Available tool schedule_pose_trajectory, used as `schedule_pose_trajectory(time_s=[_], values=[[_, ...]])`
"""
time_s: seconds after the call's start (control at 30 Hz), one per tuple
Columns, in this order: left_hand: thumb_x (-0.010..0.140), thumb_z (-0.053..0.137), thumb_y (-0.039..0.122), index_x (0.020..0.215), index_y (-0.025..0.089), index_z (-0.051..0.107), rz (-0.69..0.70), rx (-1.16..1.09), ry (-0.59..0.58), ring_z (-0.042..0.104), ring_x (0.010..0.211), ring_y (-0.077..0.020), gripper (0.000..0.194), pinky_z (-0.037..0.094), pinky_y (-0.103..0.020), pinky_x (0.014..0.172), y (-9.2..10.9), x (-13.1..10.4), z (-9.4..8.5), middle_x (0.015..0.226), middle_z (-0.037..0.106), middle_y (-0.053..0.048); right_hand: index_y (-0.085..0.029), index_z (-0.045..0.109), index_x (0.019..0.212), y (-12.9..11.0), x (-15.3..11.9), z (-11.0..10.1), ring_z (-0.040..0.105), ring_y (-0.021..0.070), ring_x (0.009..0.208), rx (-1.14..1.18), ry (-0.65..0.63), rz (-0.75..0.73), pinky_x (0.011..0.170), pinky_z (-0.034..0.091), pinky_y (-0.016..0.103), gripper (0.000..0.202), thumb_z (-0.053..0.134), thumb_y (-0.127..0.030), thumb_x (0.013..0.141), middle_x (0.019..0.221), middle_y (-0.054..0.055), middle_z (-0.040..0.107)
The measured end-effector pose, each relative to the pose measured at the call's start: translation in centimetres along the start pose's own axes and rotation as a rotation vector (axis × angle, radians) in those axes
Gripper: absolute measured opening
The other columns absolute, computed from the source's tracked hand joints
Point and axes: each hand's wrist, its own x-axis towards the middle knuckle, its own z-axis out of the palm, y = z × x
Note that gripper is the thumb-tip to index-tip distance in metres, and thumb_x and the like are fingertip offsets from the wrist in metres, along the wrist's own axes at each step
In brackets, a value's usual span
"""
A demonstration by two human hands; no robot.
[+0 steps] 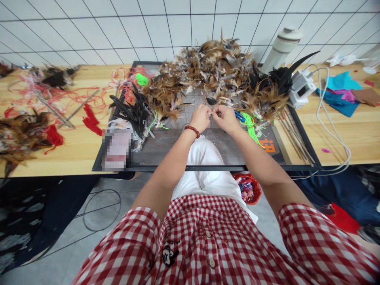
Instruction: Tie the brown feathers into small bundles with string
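Note:
My left hand (202,118), with a red bead bracelet (192,130) on its wrist, is closed in a pinch over the dark framed board. Close beside it, my right hand (225,118) pinches too, fingertips almost touching the left ones. A tiny pale, yellowish-green bit shows between the fingertips, too small to name. Just beyond them lies a dark feather (211,101), in front of a big heap of brown feathers (216,65). To the right of my right hand are blue-handled scissors (240,116) and a bundle of neon green cord (251,127).
Black feathers (135,109) and a blurred-out phone-like object (117,148) lie left on the board (160,148). Thin sticks (297,136), a white charger (302,87) with cable and a pale bottle (280,49) stand right. A red basket (259,194) sits below. People sit on both sides.

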Motion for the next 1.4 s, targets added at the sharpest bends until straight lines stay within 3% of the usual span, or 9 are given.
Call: schedule_pose_trajectory(time_s=[0.3,0.6,0.73,0.97,1.13,1.4], values=[[0.085,0.052,0.004,0.077,0.021,0.057,-0.043,-0.077,0.031,0.059,0.101,-0.0252,0.019,0.046,-0.043,0.101,0.0,0.0,0.0,0.100,0.064,-0.009,-0.021,0.063,0.072,0.6,0.2,0.3,0.056,0.0200,0.078,-0.004,-0.001,-0.006,0.080,0.043,0.033,0.012,0.061,-0.016,0.082,0.078,0.005,0.068],[0.081,0.057,0.003,0.069,0.021,0.056,-0.061,-0.190,0.072,0.062,0.092,-0.0198,0.021,0.049,-0.035,0.095,0.1,0.4,-0.1,0.081,0.065,-0.003,-0.022,0.057,0.072,0.8,0.0,0.3,0.055,0.0188,0.077,0.046,0.034,-0.015,0.081,0.044,0.033,0.015,0.062,-0.027,0.085,0.075,0.003,0.064],[0.083,0.058,0.004,0.074,0.020,0.060,-0.106,-0.368,0.072,0.063,0.077,-0.0135,0.018,0.052,-0.027,0.081,-0.1,0.3,0.2,0.071,0.063,0.002,-0.023,0.056,0.073,0.9,0.0,0.3,0.055,0.0190,0.077,0.039,0.041,-0.036,0.081,0.045,0.033,0.019,0.061,-0.033,0.088,0.076,0.004,0.065],[0.082,0.063,0.004,0.073,0.017,0.061,-0.326,-0.635,0.081,0.062,0.054,-0.0072,0.017,0.048,-0.017,0.056,1.0,0.0,-0.3,0.062,0.062,0.004,-0.023,0.057,0.074,1.1,-0.1,0.3,0.057,0.0196,0.077,0.053,0.047,-0.058,0.080,0.046,0.034,0.026,0.060,-0.044,0.090,0.079,0.005,0.067],[0.081,0.066,0.004,0.072,0.016,0.065,-0.339,-0.664,0.105,0.062,0.055,-0.0071,0.015,0.051,-0.018,0.057,1.4,-0.1,-0.5,0.062,0.065,0.003,-0.022,0.059,0.074,1.1,0.1,0.5,0.056,0.0182,0.076,0.143,0.047,-0.030,0.076,0.045,0.032,0.034,0.061,-0.053,0.088,0.077,0.004,0.065],[0.079,0.068,0.005,0.072,0.016,0.067,-0.309,-0.678,0.133,0.064,0.060,-0.0084,0.013,0.057,-0.021,0.063,0.6,0.3,0.6,0.064,0.066,0.003,-0.020,0.061,0.073,1.1,0.4,0.7,0.051,0.0139,0.068,0.301,0.042,0.088,0.066,0.042,0.029,0.043,0.068,-0.061,0.084,0.070,0.000,0.062]])
